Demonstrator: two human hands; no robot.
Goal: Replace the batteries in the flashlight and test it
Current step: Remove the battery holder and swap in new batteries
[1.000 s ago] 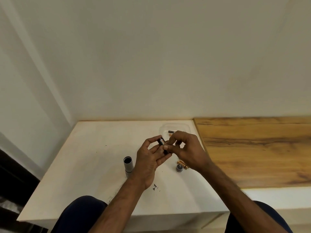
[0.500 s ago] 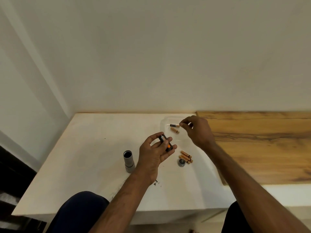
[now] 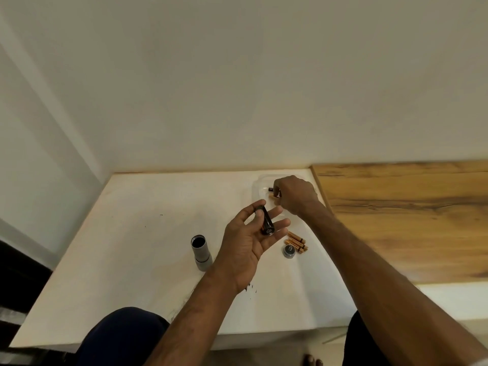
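My left hand (image 3: 249,236) holds a black battery holder (image 3: 266,224) between thumb and fingers above the white table. The grey flashlight body (image 3: 200,250) stands upright with its open end up, left of that hand. Its round end cap (image 3: 289,250) lies on the table beside several copper-coloured batteries (image 3: 298,241). My right hand (image 3: 294,195) reaches into a clear plastic tray (image 3: 260,184) at the back, fingers curled down over the batteries (image 3: 271,190) lying there. Whether it grips one is hidden.
The white table (image 3: 132,247) meets the wall at the back and a wooden counter (image 3: 409,220) on the right. Dark marks (image 3: 250,287) sit on the table near my left wrist. My knees show below the front edge.
My right hand left the battery holder and moved back right into the clear tray. My left hand kept the holder and opened its fingers a little.
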